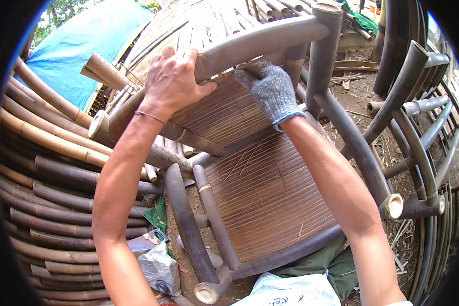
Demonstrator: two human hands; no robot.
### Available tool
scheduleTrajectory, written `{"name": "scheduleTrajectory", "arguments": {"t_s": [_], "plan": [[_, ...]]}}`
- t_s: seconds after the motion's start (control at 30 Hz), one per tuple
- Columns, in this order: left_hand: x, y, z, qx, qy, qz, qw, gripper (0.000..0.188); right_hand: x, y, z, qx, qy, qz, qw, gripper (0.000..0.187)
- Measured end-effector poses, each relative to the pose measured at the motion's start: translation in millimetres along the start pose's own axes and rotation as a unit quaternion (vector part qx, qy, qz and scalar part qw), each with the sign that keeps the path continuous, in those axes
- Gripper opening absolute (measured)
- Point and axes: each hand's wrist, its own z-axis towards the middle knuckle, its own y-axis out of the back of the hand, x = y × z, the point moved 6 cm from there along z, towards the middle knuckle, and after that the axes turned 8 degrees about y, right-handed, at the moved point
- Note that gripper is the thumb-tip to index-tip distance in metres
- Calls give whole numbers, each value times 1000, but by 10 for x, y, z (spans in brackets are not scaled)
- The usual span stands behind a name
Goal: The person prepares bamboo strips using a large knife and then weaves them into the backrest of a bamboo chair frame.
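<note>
A dark bamboo chair [311, 239] stands before me, its slatted seat nearest my lap. My bare left hand [171, 84] is wrapped over the left part of the chair's top rail [265, 38], thumb on the near side. My right hand [273, 89], in a grey knitted glove with a blue cuff, is closed at the rail's lower edge, where the slatted backrest [224, 112] meets it. Whatever its fingers pinch is hidden by the glove. A few thin loose strips [242, 160] lie at the back of the seat.
Bamboo poles [66, 214] are stacked along the left. A handsaw [145, 242] and a clear plastic bag [159, 268] lie beside the chair's left front leg. Another bamboo frame [408, 122] stands at right. A blue tarp [81, 51] hangs at far left; cut poles lie behind.
</note>
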Motion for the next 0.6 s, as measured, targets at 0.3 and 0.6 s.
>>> {"name": "scheduleTrajectory", "arguments": {"t_s": [0.3, 0.6], "plan": [[-59, -23, 48, -89, 31, -37, 995, 69, -131, -27, 85, -9, -9, -15, 1000, 38], [-50, 1, 243, 163, 100, -39, 981, 74, -48, 279, -316, 103, -169, 583, 788, 29]]}}
